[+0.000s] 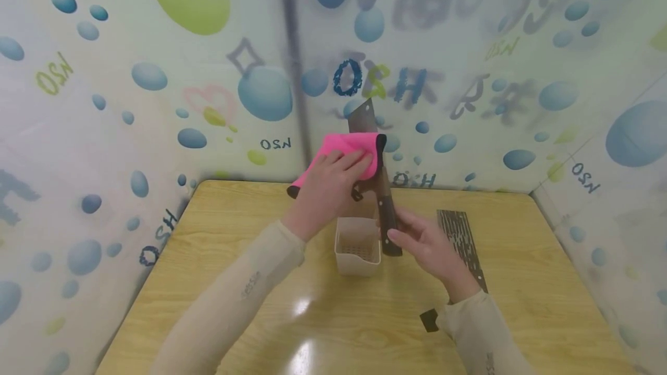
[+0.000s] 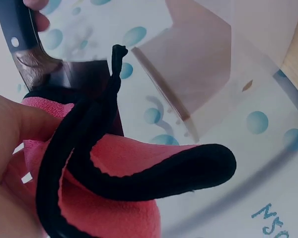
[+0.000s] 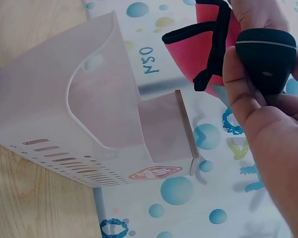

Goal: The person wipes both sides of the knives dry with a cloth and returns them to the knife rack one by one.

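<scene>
My right hand (image 1: 428, 250) grips the black riveted handle of a cleaver (image 1: 387, 216), whose blade points up and away from me. A pink cloth with black edging (image 1: 351, 142) is folded over the blade, and my left hand (image 1: 330, 181) pinches it there. Above the cloth the blade's squared end shows, with a small hole near its corner. In the left wrist view, the cloth (image 2: 124, 213) has a black loop and hides much of the blade. The handle butt of the cleaver (image 3: 265, 59) faces the right wrist camera, between thumb and fingers.
Below the hands a pale slotted knife holder (image 1: 358, 265) stands on the wooden table (image 1: 250, 317). To the right lies a dark blade with light streaks (image 1: 458, 230), partly under the right forearm. A small black piece (image 1: 429, 320) shows beside the right sleeve. Patterned walls enclose the table.
</scene>
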Demonstrator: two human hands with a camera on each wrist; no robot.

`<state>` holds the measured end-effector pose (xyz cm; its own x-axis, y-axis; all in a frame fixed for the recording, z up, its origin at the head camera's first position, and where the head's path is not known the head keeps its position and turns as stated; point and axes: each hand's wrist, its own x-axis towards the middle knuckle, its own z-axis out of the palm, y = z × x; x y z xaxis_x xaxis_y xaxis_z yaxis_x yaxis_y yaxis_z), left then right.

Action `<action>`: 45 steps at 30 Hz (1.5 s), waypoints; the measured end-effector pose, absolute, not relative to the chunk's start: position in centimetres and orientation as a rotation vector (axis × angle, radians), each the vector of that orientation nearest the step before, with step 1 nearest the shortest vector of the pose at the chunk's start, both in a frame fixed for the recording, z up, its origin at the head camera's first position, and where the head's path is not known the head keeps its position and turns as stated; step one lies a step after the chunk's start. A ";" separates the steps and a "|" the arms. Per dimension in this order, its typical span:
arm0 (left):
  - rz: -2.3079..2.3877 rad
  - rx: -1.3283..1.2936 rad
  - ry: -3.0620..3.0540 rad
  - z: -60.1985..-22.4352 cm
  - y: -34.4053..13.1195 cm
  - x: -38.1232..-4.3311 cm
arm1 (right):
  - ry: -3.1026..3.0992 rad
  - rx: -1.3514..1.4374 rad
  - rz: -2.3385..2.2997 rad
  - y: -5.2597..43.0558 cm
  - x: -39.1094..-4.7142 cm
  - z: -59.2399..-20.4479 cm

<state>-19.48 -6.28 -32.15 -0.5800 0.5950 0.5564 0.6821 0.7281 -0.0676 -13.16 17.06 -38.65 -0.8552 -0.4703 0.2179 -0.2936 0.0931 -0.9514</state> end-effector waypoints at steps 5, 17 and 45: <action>-0.216 -0.921 -2.373 -31.9 -6.7 -20.2 | 2.266 -0.802 -1.811 17.2 -13.0 -38.8; -0.238 -0.844 -2.357 -31.0 -8.0 -21.8 | 2.170 -0.900 -1.814 17.6 -12.9 -38.9; -0.235 -1.001 -2.330 -31.3 -7.3 -18.1 | 2.413 -0.762 -1.901 16.9 -13.9 -38.4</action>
